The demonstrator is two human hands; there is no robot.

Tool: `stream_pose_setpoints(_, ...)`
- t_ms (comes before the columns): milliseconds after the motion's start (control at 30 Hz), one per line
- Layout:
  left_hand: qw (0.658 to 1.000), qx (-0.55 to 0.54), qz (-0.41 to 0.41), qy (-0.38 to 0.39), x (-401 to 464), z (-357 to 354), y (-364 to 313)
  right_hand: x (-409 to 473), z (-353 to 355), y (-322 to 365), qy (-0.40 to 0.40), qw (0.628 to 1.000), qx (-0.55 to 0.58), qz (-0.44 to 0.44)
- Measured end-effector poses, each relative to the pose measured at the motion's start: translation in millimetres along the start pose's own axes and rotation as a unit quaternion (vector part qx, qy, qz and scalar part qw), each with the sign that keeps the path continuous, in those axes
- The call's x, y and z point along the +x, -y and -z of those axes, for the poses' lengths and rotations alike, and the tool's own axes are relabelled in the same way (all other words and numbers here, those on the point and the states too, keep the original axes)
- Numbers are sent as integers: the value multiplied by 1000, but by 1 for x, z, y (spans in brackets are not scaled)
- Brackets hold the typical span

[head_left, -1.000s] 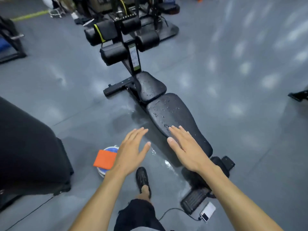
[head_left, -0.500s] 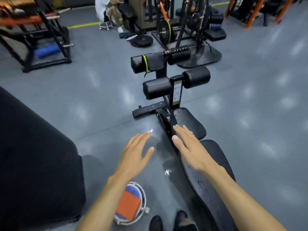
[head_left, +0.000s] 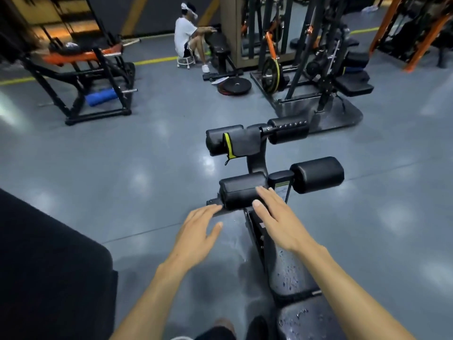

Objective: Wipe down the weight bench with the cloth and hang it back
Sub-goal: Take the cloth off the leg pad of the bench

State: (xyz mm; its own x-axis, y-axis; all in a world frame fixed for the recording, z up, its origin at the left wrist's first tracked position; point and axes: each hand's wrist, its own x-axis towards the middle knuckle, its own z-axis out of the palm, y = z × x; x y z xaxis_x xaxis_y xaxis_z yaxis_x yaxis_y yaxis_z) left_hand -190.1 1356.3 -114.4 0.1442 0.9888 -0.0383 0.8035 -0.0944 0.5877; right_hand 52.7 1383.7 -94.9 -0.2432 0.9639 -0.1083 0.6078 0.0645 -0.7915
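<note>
reaching for the cloth, hands empty

both hands are out in front, fingers straight and spread, holding nothing. the left hand [head_left: 196, 231] hovers over the grey floor [head_left: 147, 192] just left of the weight bench [head_left: 286, 273]; the right hand [head_left: 277, 217] hangs above the bench's front end, fingertips in line with the lower foam roller [head_left: 241, 192] (touching it or just above it, i cannot tell).

the cloth [head_left: 241, 143], dark with a yellow-green edge, is draped over the upper foam roller [head_left: 218, 141], beyond both sets of fingertips and a little left of the right hand. the bench pad below the right wrist is beaded with water drops [head_left: 289, 273], so the wiping is not yet done, by the look of it.

to do this step well, i'd say: carry the right hand forward and up past the lower roller, take a full handful of the draped fabric rather than the corner, and lift it clear of the roller so it does not snag. then wipe from the far end back toward the body.
</note>
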Motion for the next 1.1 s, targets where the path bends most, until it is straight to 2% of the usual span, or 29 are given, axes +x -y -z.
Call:
stream_pose_setpoints(233, 999, -31, 17, 30, 126, 0, 6, 98, 28, -37, -13, 998, 35, -59)
stream_pose_setpoints(467, 995, -66, 38, 65, 282, -11, 54, 237, 31, -72, -20, 992, 16, -121)
stream_pose_setpoints(567, 986, -110, 83, 88, 348, -22, 83, 316, 32, -82, -28, 987, 27, -159)
stream_pose_setpoints(700, 958, -208, 169, 105, 418, -38, 109, 398, 31, -102, -49, 971, 24, -234)
stream_pose_setpoints(800, 940, -242, 181, 160, 445, -52, 117, 429, 26, -111, -64, 956, 51, -283)
stream_pose_setpoints(900, 926, -262, 193, 192, 459, -65, 118, 441, 20, -115, -117, 945, 97, -288)
stream_pose_setpoints(967, 916, -277, 212, 196, 465, -74, 117, 444, 18, -119, -156, 934, 127, -295)
stream_pose_setpoints(1100, 916, -273, 235, 179, 469, -84, 114, 445, 16, -125, -137, 935, 166, -280)
